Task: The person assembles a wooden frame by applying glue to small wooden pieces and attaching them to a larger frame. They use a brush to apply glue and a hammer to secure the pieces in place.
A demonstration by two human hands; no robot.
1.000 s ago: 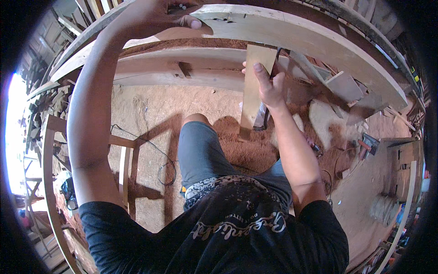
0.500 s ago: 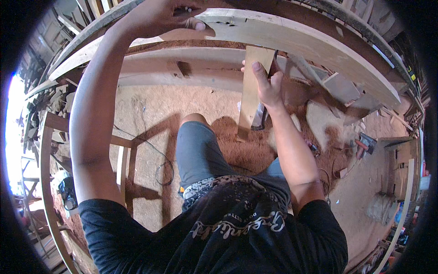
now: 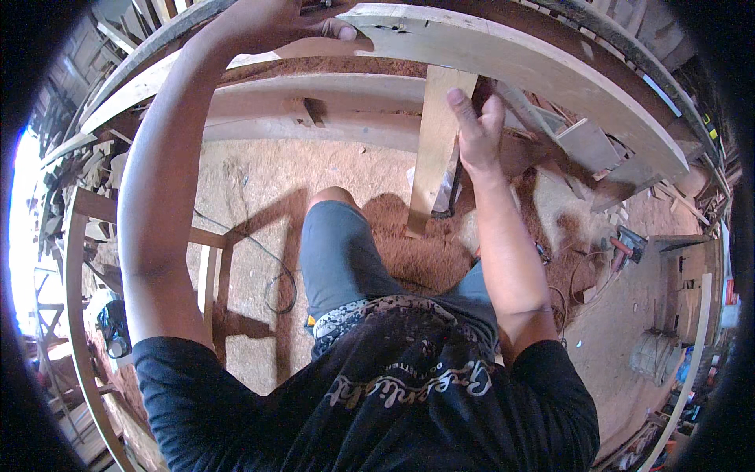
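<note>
At the top, my left hand [image 3: 318, 25] is closed over a long, pale wooden board [image 3: 503, 47] that curves across the view. Its thumb lies along the near face, and its other fingers are mostly hidden or cut off by the frame edge. My right hand [image 3: 481, 138] is at the right edge of a flat wooden strip [image 3: 436, 130] below the board. The thumb rests over the strip's face, while the fingers behind it are hidden. The strip's top meets the board's lower edge, and it narrows downward toward the floor. Something dark-edged [image 3: 454, 193] shows behind it.
Another plank [image 3: 259, 102] stands beyond the dusty floor. A wooden frame [image 3: 75, 259] is on the left, with a dark cable [image 3: 271, 256] beside it. Wood offcuts [image 3: 590, 145] lie at right, near a power tool [image 3: 625, 248]. Scrap wood is piled far left.
My right hand has shifted right along the strip; its fingertips no longer show at the strip's left edge. My left hand stays on the board. The view has tilted slightly.
</note>
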